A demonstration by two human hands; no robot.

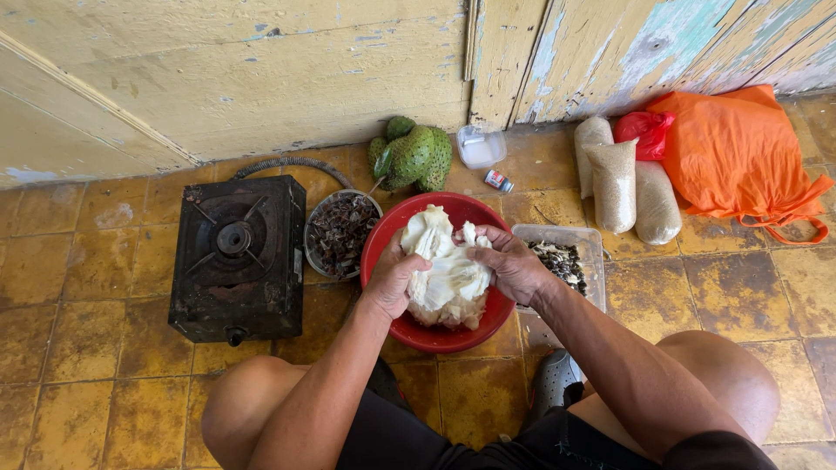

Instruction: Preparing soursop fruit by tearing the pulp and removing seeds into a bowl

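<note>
A worn floor of yellow-brown tiles point(104, 365) runs up to a wall of peeling yellow boards point(261, 78), and the person squats over it with both knees in view. At the centre stands a red plastic bowl point(387, 239), and over it both hands clasp a large mass of white fruit pulp point(448, 274): the left hand point(394, 278) is closed around its left side, the right hand point(512, 265) grips the upper right with fingers curled into the flesh. The pulp sits in the bowl, partly lifted between the palms. Just left of the bowl is a small metal bowl of dark peel pieces point(340, 233), and beyond that a black single-burner gas stove point(237, 257) with its hose. Behind the bowl, against the wall, lies a whole green spiky soursop point(414, 155), with a small clear tub point(481, 146) beside it. To the right of the bowl a clear plastic container holds dark seeds point(562, 261). Further right lie three clear bags of grain point(616, 178), a red bag point(644, 130) and an orange cloth bag point(740, 152).
</note>
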